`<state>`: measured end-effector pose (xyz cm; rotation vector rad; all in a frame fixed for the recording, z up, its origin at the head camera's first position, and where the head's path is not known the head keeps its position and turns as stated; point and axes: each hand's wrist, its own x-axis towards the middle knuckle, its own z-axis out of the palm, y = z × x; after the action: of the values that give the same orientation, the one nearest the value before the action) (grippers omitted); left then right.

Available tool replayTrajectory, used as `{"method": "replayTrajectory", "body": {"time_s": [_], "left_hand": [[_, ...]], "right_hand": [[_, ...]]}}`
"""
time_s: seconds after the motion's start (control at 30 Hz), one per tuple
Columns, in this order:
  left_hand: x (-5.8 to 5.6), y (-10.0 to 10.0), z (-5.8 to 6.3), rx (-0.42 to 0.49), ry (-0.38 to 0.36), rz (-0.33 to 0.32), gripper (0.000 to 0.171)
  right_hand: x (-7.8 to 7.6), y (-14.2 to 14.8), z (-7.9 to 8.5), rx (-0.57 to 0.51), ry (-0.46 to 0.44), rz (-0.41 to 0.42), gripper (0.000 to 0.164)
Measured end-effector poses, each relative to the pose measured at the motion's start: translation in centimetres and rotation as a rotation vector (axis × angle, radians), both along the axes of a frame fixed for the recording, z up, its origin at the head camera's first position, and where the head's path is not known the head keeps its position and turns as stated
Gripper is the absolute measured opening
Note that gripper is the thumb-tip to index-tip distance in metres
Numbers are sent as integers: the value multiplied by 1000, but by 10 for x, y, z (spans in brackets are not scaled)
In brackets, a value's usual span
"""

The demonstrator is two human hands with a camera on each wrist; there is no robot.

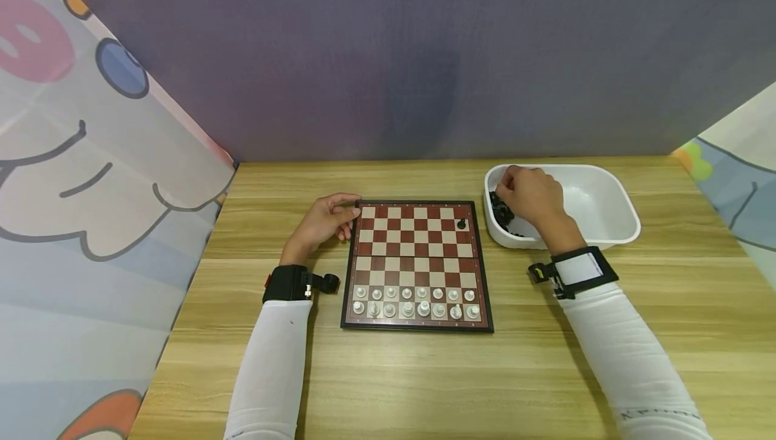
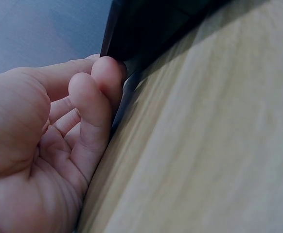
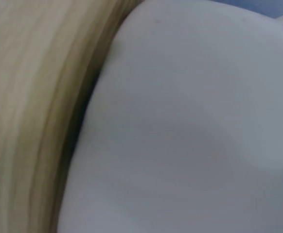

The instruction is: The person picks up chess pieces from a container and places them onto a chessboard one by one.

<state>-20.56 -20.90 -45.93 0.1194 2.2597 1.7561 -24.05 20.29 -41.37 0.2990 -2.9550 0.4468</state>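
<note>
A folding chessboard (image 1: 415,265) lies flat on the table with two rows of white chess pieces (image 1: 424,308) along its near side. One black pawn (image 1: 461,224) stands near its far right corner. At the far left corner, my left hand (image 1: 326,219) grips the board's edge; the left wrist view has its bent fingers (image 2: 90,104) against the dark side. My right hand (image 1: 535,196) reaches into a white plastic basin (image 1: 597,201), curled over a pile of black chess pieces (image 1: 500,211). Its fingertips are hidden, so I cannot tell whether it holds a piece.
The basin stands right of the board, close to the grey back wall (image 1: 424,56). Its outer side fills most of the right wrist view. Wood-grain table (image 1: 424,386) extends in front of the board. Patterned cloth (image 1: 91,292) borders the left side.
</note>
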Motion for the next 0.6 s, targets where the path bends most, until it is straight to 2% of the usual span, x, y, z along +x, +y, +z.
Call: {"method": "replayTrajectory", "body": {"time_s": [0.37,0.6], "left_hand": [[0,0,1,1,2,-3,39],[1,0,1,5,3,-2,38]], "right_hand": [[5,-4,7,-96,78,-59,17],[10,-11,13,-142,144,-65,15]]}}
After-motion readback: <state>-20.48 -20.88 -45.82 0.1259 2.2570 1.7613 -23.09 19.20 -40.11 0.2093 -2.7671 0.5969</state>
